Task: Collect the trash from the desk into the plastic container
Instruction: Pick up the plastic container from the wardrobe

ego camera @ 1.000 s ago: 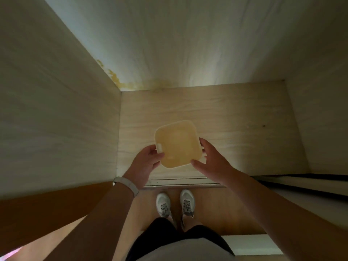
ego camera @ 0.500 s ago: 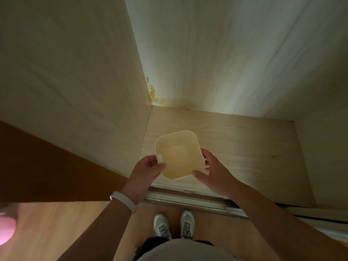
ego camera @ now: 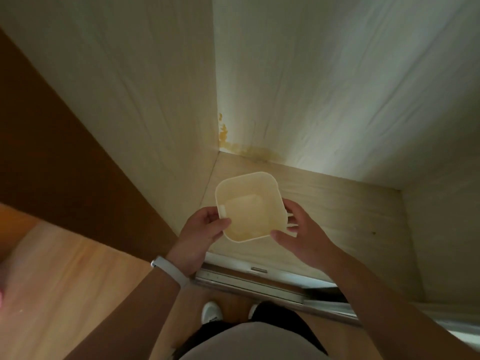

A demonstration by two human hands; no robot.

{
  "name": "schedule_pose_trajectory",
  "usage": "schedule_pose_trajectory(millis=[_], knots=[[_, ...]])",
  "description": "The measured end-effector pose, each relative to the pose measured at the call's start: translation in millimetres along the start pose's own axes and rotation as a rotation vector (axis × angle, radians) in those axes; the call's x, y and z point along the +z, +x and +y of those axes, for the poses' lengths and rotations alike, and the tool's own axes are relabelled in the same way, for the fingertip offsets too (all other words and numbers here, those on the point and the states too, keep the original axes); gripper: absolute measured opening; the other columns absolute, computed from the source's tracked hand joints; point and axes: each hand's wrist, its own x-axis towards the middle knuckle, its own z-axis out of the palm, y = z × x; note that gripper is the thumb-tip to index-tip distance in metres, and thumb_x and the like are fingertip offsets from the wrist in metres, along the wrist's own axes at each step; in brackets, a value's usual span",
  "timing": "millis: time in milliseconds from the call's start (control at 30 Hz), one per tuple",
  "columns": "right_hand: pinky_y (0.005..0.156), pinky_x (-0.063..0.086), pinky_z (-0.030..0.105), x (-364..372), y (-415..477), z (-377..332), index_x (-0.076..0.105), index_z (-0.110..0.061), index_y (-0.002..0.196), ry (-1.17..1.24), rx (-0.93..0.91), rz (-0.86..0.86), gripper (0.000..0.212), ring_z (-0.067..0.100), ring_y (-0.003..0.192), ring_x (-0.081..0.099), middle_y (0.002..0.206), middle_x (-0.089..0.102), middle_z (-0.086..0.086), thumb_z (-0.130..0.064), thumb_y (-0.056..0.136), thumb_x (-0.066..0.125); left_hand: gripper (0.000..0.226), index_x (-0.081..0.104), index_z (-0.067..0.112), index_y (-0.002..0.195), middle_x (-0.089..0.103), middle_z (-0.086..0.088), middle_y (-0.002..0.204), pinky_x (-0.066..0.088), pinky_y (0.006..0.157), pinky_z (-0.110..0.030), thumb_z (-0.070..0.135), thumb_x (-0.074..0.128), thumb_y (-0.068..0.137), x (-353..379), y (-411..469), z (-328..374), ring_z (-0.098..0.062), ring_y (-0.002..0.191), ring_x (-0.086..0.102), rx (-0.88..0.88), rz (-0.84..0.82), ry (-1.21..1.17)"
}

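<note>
Container (ego camera: 248, 206) held between both hands, open side up, empty inside, over the floor of a bare pale-wood closet (ego camera: 324, 193). Left hand (ego camera: 201, 229): thumb hooked over the rim by the small tab, fingers under the side wall, so left grip clamped on it. Right hand (ego camera: 302, 231): thumb at the near corner, fingers along the far side by the handle, also clamped on it.

Change over the last second: view has swung left and tilted up; more of the closet's left wall and the brown panel (ego camera: 65, 152) now show, and the back-corner stain (ego camera: 233, 148) sits higher and further right. Container stays in the same two-handed hold, roughly same spot in front of the body. White wristband (ego camera: 170, 271) on left wrist, shoes (ego camera: 211, 311) visible by the sliding track (ego camera: 249, 279).

Meaning: container looks picked up and ready to carry; person likely turning away toward the tabletop. No tabletop or trash in view, so collecting not started. Next: carry it level to the trash.
</note>
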Motion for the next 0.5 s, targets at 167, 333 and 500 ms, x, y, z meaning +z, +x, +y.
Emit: schedule_pose_trajectory(millis=[167,333,500], knots=[[0.089,0.044,0.018,-3.8,4.6,-7.5,0.037,-0.037,0.141,-0.041,-0.077,-0.078,0.071,-0.007,0.108,0.053,0.128,0.052,-0.020,-0.030,0.082,0.076,0.016,0.068,0.008,0.106,0.078,-0.003,0.092,0.059,0.090,-0.033,-0.001,0.067,0.093,-0.4,-25.1,2.1,-0.021,0.094,0.073,0.056,0.082,-0.039],[0.091,0.048,0.028,-12.0,10.6,-20.1,0.037,-0.048,0.131,-0.062,-0.167,-0.256,0.069,0.005,0.110,0.056,0.125,0.052,-0.020,-0.044,0.072,0.071,0.015,0.070,0.005,0.105,0.079,-0.005,0.087,0.061,0.076,-0.028,-0.002,0.066,0.092,4.3,-62.3,-10.7,-0.018,0.081,0.075,0.096,0.239,-0.153],[0.091,0.048,0.030,-4.7,8.5,-33.7,0.036,-0.043,0.139,-0.103,-0.278,-0.419,0.077,0.000,0.111,0.053,0.128,0.050,-0.018,-0.054,0.070,0.068,0.013,0.069,0.005,0.098,0.080,-0.001,0.077,0.062,0.077,-0.030,-0.004,0.061,0.095,6.5,-102.6,-29.5,-0.015,0.077,0.076,0.156,0.392,-0.266]])
